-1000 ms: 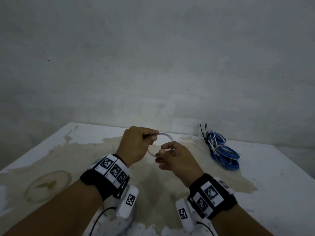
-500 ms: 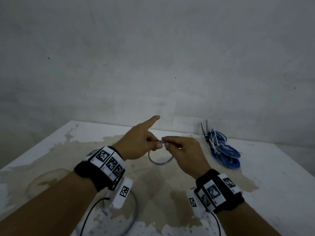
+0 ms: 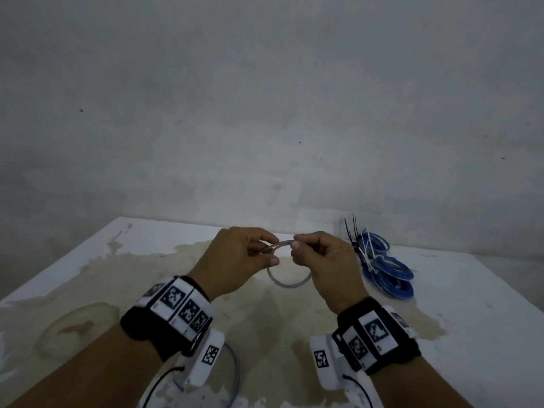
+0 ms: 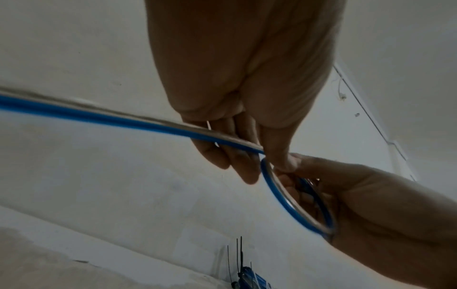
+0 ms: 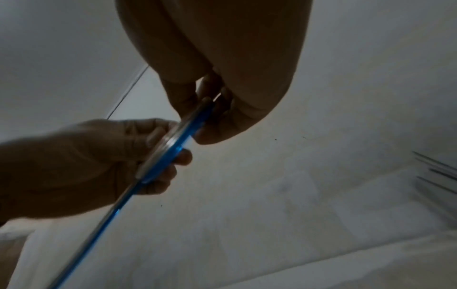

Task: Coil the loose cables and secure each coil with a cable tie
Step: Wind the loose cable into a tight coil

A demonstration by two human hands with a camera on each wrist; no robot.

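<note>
- Holding a blue cable (image 3: pixel 290 282) above the table (image 3: pixel 471 304), both hands meet at the middle of the head view.
- The left hand (image 3: pixel 235 260) pinches the cable between curled fingers and thumb at the top of a small loop.
- The right hand (image 3: pixel 326 263) grasps the same loop just beside it, fingers curled round the cable; the two thumbs nearly touch.
- The loop hangs below the hands, clear of the table.
- In the left wrist view, a straight run of cable leads off to the left edge of the frame.
- A pile of tied blue coils (image 3: pixel 388 272) lies at the right of the head view, with black cable ties (image 3: pixel 351 231) just behind it, near the wall (image 3: pixel 265 113).
</note>
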